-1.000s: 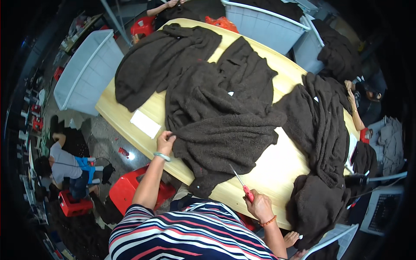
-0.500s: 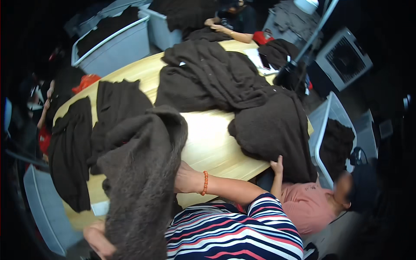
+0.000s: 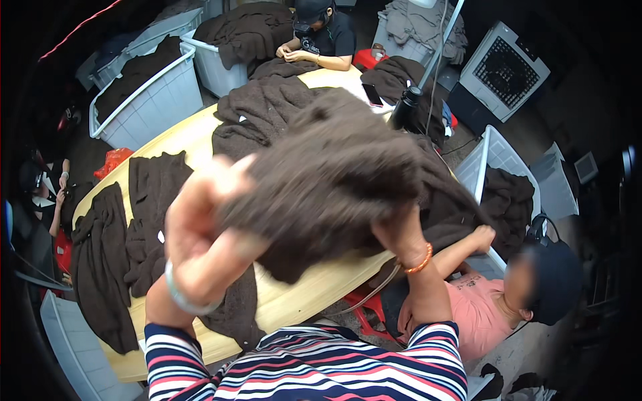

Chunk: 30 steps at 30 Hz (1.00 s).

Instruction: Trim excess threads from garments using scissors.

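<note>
A dark brown knit garment (image 3: 334,180) is held up in front of me, bunched and blurred by motion, over the middle of the table. My left hand (image 3: 207,227) grips its left edge, thumb and fingers closed on the cloth. At its right lower side is my right hand (image 3: 401,234), with the fingers hidden behind the fabric. Below the lifted cloth, another brown knit piece (image 3: 234,311) hangs over the table's near edge. More brown garments (image 3: 150,207) lie flat to the left, one beside the other (image 3: 100,267).
Brown garments (image 3: 257,100) are heaped across the far side of the wooden table (image 3: 294,301). Grey bins (image 3: 154,100) full of cloth stand behind it, another bin (image 3: 485,160) at right. A co-worker in pink (image 3: 475,294) sits close right; another person (image 3: 324,40) works opposite. A lamp pole (image 3: 441,43) rises at right.
The garment has risen from the near left to the middle, right in front of me. Both my hands have come up with it. The pink-clad co-worker's hand has moved to the right.
</note>
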Each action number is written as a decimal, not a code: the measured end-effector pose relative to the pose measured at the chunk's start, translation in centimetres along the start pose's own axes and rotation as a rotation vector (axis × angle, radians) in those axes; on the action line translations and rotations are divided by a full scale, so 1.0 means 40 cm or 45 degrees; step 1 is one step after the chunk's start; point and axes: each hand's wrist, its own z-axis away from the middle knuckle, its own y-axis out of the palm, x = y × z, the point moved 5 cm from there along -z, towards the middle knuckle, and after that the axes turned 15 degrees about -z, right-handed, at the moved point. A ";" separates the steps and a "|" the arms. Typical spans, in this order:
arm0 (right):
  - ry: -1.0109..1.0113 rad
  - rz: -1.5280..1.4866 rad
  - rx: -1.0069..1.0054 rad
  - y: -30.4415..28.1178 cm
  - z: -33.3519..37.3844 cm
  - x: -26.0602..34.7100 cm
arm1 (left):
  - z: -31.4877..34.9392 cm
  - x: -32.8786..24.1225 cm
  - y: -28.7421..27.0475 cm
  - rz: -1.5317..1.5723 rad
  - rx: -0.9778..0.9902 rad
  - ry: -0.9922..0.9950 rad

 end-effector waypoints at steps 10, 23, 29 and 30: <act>0.458 0.147 0.122 -0.131 -0.039 -0.368 | -0.279 0.228 0.217 0.179 0.062 0.027; 0.990 0.327 0.316 0.026 0.126 -0.469 | 0.468 0.684 -0.048 -1.623 0.004 -0.609; 0.779 0.048 0.546 0.266 0.112 -0.150 | 0.753 0.634 -0.410 -2.248 -0.508 -1.060; 0.719 -0.083 0.610 0.313 0.109 -0.095 | 0.783 0.628 -0.456 -2.285 -0.574 -1.158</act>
